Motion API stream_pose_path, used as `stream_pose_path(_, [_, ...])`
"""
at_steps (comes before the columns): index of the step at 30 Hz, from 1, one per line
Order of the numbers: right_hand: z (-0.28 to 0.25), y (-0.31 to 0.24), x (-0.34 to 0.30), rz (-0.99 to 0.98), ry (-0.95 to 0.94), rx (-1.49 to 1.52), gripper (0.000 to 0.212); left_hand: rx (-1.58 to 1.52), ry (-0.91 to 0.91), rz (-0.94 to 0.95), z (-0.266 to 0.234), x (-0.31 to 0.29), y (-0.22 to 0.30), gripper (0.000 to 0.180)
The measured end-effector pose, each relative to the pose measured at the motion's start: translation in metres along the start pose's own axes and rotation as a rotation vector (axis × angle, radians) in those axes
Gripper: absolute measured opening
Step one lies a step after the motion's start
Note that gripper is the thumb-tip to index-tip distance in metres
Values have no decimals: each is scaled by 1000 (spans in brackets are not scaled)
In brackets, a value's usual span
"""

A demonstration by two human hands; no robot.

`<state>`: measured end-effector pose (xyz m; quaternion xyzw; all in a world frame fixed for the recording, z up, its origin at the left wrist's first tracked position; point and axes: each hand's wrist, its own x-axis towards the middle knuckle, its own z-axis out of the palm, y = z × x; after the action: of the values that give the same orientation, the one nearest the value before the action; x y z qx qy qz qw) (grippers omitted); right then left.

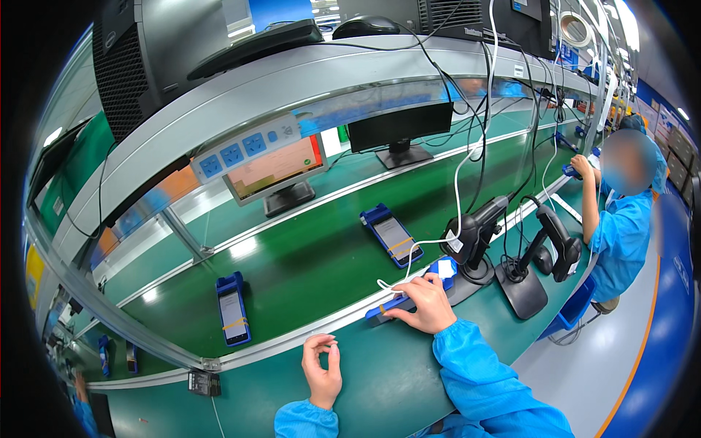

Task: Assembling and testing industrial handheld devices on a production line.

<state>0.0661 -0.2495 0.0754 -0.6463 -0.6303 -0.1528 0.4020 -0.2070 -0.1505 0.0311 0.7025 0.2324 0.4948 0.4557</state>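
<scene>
My right hand (426,305) is closed on a blue handheld terminal (377,314), thumb on the near side and fingers over the top. The terminal stands tilted on its edge by the rail at the bench's inner side; its screen is hidden from me. A white patch (443,270) shows at its far end. Just behind my fingers runs a white cable (391,285); I cannot tell whether it is plugged in. My left hand (321,371) hovers over the green bench (372,365), fingers loosely curled, a gap before the thumb, nothing in it.
Two blue handheld terminals with yellow bands lie on the green belt, one to the left (233,309), one ahead (390,235). Barcode scanners on stands (475,232) (558,244) are at right. Cables hang from the shelf (292,66). A co-worker (624,226) sits at far right.
</scene>
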Motion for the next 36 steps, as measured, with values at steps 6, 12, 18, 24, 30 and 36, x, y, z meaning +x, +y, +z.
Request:
stream_pose_path(6, [0, -5, -1, -32, 8, -31, 52, 35, 30, 44, 5, 2, 3, 14])
stream_pose_path(12, [9, -31, -8, 5, 37, -3, 51, 70, 17, 67, 4, -1, 4, 16])
stream_pose_path(18, [31, -62, -17, 19, 52, 92, 54, 105, 4, 65, 3, 2, 9, 14])
stream_pose_path(24, [32, -65, -16, -9, 9, 91, 52, 118, 21, 74, 3, 3, 7, 13])
stream_pose_path(30, [30, -65, -17, -9, -4, 87, 52, 130, 18, 64, 4, 2, 12, 12])
stream_pose_path(36, [29, -64, -9, -28, -33, 92, 55, 171, -16, 75, 2, 7, 12, 14])
